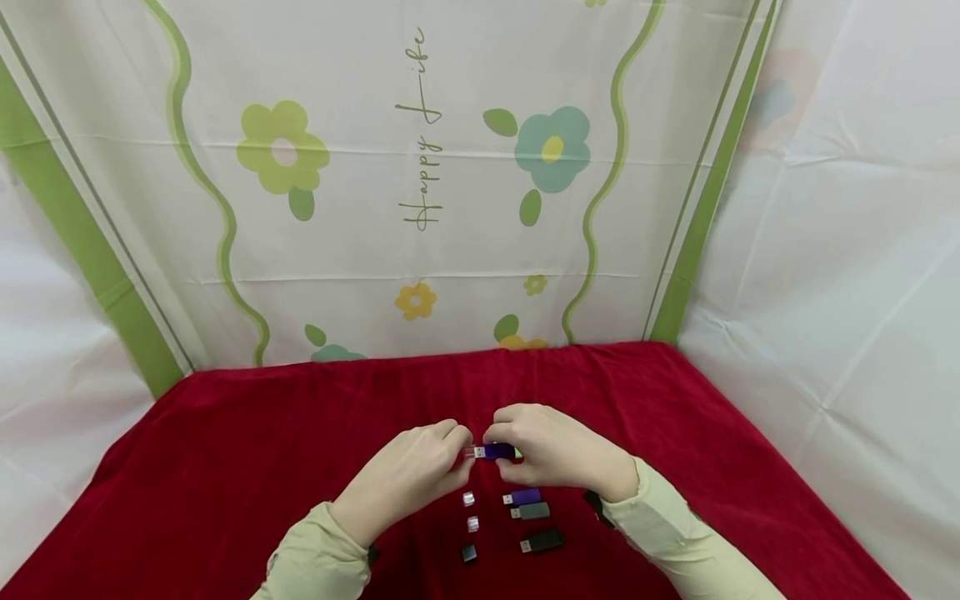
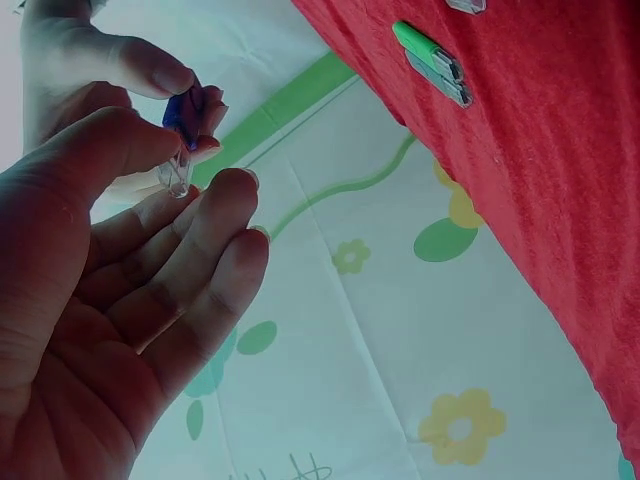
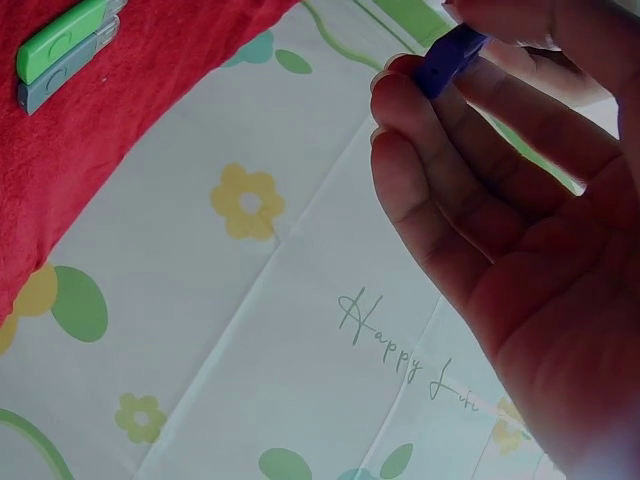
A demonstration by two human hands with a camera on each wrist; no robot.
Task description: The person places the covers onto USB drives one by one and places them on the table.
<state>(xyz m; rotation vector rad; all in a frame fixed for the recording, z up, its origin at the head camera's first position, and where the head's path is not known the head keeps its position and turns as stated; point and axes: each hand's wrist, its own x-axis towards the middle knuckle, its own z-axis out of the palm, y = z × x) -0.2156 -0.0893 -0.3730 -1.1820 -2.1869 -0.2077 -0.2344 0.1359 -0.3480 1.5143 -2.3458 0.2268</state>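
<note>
In the head view my right hand (image 1: pixel 551 446) pinches a dark blue USB stick (image 1: pixel 498 451) between thumb and fingers, its metal plug facing left. My left hand (image 1: pixel 416 467) holds a small clear cap (image 2: pixel 176 176) between thumb and fingers. Cap and plug are in line and very close; whether they touch I cannot tell. Both hands are raised above the red cloth. The left wrist view shows the blue stick's body beside the cap. From the right wrist, the right hand (image 3: pixel 520 220) has its other fingers loosely bent, and most of the plug is hidden.
On the red cloth (image 1: pixel 300 433) lie a purple USB stick (image 1: pixel 522 497), a grey one (image 1: pixel 531 511) and a black one (image 1: pixel 542 541). Left of them are two clear caps (image 1: pixel 472 524) and a dark cap (image 1: pixel 469 553). A green stick (image 3: pixel 62 45) lies beside a grey-blue one (image 3: pixel 70 75).
</note>
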